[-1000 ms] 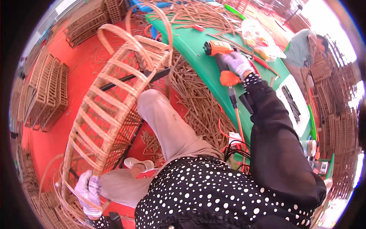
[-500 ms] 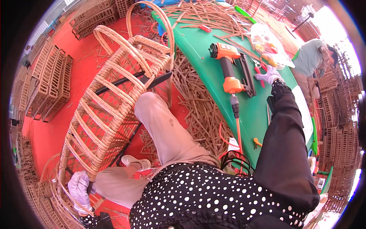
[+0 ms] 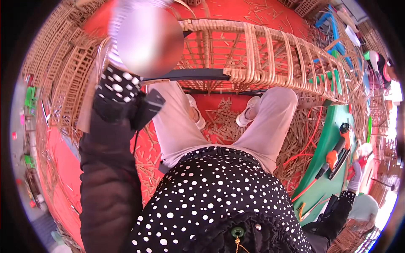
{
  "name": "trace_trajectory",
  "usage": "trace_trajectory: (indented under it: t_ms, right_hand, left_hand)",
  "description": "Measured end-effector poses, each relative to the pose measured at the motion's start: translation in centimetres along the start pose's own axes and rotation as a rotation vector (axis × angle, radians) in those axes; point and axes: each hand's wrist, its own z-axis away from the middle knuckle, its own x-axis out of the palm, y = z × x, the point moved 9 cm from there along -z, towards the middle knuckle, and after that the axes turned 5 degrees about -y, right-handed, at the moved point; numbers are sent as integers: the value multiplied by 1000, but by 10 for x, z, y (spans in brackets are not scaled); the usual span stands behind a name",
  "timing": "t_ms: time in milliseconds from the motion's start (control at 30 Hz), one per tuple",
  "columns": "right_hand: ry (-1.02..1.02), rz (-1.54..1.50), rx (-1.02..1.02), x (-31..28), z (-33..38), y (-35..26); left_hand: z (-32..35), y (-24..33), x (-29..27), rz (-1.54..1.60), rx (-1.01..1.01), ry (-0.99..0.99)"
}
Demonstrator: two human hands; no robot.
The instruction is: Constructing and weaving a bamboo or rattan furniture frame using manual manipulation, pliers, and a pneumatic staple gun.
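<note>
My left hand [image 3: 118, 31], in a pale striped glove, is raised at the upper left beside the end of a long woven rattan frame [image 3: 253, 55]. A round blurred patch covers its fingers, so its grip is hidden. The frame lies across in front of my knees, with dark bars along its near side. At the far right my right hand [image 3: 355, 179], gloved too, is closed at the red handles of a pair of pliers [image 3: 351, 172] over the green table [image 3: 322, 158]. Next to it on the table lies an orange and black nail gun [image 3: 337, 152].
Cut rattan strips [image 3: 225, 116] litter the red floor [image 3: 63, 156] between my feet. A red air hose [image 3: 301, 193] runs from the nail gun. Stacked rattan frames [image 3: 69, 80] stand at the left. Another person [image 3: 363, 208] is beyond the table at right.
The view has swung to the left. My left hand has risen to the upper left, and the rattan frame now lies crosswise. My right hand stays by the pliers.
</note>
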Motion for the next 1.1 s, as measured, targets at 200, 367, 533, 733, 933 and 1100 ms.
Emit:
trace_trajectory:
  t_ms: [200, 367, 533, 733, 933, 1100]
  right_hand:
    - [-312, 932, -917, 320, 87, -280]
    - [-353, 1036, -1315, 426, 135, -323]
    - [-373, 1097, -1395, 447, 141, -323]
    - [-445, 1171, -1377, 464, 138, -330]
    - [-480, 1186, -1493, 470, 133, -334]
    - [-437, 1014, -1278, 439, 126, -344]
  left_hand:
    - [164, 72, -55, -1027, -346, 1142]
    - [119, 56, -12, -1540, -588, 698]
    - [124, 49, -5, -1025, -419, 1178]
    - [126, 48, -9, -996, -408, 1120]
    - [115, 54, -5, -1194, -377, 1023]
    - [89, 72, 36, -1681, -210, 793]
